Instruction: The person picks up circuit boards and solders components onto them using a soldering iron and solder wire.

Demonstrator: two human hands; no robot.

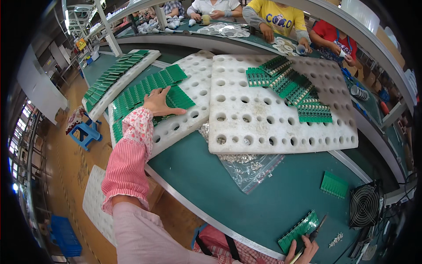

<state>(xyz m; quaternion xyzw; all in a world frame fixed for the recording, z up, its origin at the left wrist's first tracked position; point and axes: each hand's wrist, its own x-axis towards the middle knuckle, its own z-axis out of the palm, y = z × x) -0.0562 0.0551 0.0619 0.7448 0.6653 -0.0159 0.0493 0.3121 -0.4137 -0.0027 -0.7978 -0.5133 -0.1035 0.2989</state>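
Note:
My left hand (160,103) is stretched out to the left over green circuit board panels (145,86), its fingers and thumb apart. The panels lie in overlapping rows on a white foam slab (187,75) with round holes. Whether the fingertips press on a panel I cannot tell. At the lower right, my right hand (304,251) is closed around a soldering iron (314,234), its thin tip pointing up and away. Right beside its fingers a tilted green circuit board panel (299,229) rests on the green table.
Another foam slab (281,110) carries a pile of boards (292,86); a third (121,79) stands far left. A plastic bag of small metal parts (248,169) is partly under the slab. A single board (334,185), black fan (365,206) and small white bits (336,240) are right. Co-workers sit opposite.

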